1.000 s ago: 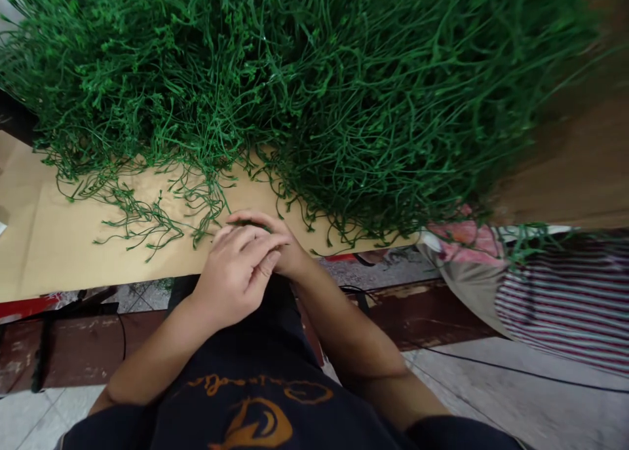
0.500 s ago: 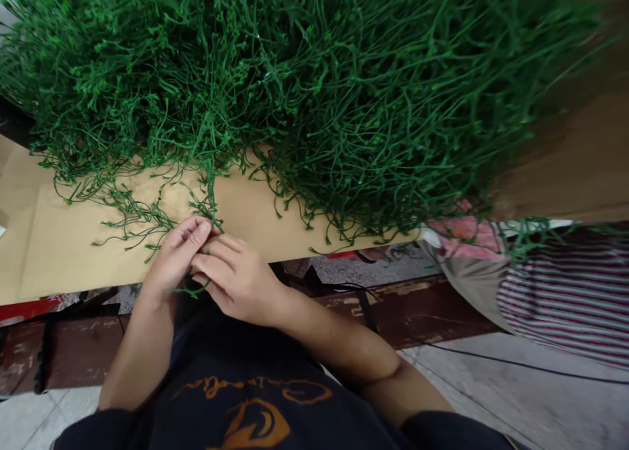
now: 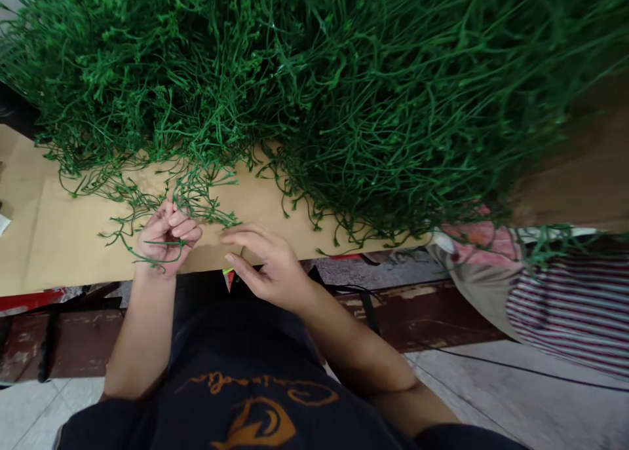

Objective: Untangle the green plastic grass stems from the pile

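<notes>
In the head view, my left hand (image 3: 167, 235) is turned palm up with its fingers curled around thin green plastic plant stems (image 3: 162, 243). Stem ends stick out across the palm, and branched tips fan out beyond the fingers over the table. My right hand (image 3: 275, 263) hovers near the table edge, apart from the left. Its thumb and fingers are spread, with nothing visible between them. A large heap of the same green plastic stems (image 3: 246, 76) lies just beyond both hands, loose strands trailing towards me.
The tan tabletop (image 3: 265, 207) ends close to my body. At the right sits another person in a striped garment (image 3: 570, 299), a pink cloth (image 3: 486, 243) beside them. Below the table are a worn brown beam (image 3: 432, 312) and a black cable (image 3: 491, 361).
My hands, together before, have separated. The right hand has opened and moved right; the left has turned palm up, keeping the stems. The view has shifted slightly.
</notes>
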`<state>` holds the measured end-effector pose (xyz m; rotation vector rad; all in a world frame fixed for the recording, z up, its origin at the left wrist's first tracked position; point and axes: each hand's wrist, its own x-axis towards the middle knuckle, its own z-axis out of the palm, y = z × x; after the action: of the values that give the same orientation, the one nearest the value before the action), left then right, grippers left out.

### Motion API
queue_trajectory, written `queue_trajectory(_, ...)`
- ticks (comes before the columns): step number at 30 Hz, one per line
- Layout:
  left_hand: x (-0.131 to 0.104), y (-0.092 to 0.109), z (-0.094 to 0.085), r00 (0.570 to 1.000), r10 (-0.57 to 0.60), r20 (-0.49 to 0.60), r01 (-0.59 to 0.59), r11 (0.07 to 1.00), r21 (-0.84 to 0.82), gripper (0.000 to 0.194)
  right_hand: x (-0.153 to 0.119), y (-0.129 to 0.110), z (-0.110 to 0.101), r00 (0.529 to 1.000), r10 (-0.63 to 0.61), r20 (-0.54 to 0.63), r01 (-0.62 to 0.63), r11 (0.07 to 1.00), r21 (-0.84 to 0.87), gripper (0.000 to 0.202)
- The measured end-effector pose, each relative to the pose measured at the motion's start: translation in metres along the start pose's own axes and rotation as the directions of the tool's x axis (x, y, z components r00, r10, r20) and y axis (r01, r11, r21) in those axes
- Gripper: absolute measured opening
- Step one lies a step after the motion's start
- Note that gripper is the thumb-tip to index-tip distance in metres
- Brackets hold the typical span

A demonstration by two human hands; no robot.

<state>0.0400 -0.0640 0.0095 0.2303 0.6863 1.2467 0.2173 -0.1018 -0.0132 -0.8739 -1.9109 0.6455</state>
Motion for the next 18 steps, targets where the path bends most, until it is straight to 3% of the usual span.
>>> queue_trajectory(5, -0.003, 0.003, 0.0, 0.998, 0.03, 0.048, -0.027, 0.998, -0.048, 0.03, -0.002, 0.019, 0.014, 0.988, 0.02, 0.153, 0.009, 0.982, -0.187, 0.017)
queue_trajectory(7, -0.003, 0.001, -0.001, 0.998, 0.028, 0.064, -0.026, 0.999, -0.029, 0.031, 0.001, 0.022, 0.014, 0.995, 0.02, 0.093, -0.004, 0.987, -0.161, 0.016)
queue_trajectory(10, -0.001, -0.004, -0.002, 0.998, 0.018, 0.062, -0.023, 0.996, 0.082, 0.026, 0.007, 0.019, 0.005, 0.994, 0.037, -0.108, -0.051, 0.99, -0.13, 0.014)
queue_trajectory(14, 0.003, -0.012, -0.003, 0.996, 0.037, 0.083, -0.058, 0.962, 0.268, 0.017, 0.017, 0.005, -0.004, 0.93, -0.047, -0.364, -0.017, 0.985, -0.171, 0.01)
queue_trajectory(16, 0.004, -0.013, -0.003, 0.995, 0.046, 0.094, -0.073, 0.949, 0.306, 0.02, 0.02, -0.003, -0.003, 0.913, -0.119, -0.389, 0.039, 0.978, -0.207, 0.01)
queue_trajectory(18, 0.004, -0.013, 0.0, 0.997, 0.047, 0.064, -0.065, 0.946, 0.319, 0.027, 0.022, -0.008, 0.001, 0.926, -0.164, -0.34, 0.089, 0.97, -0.227, 0.012)
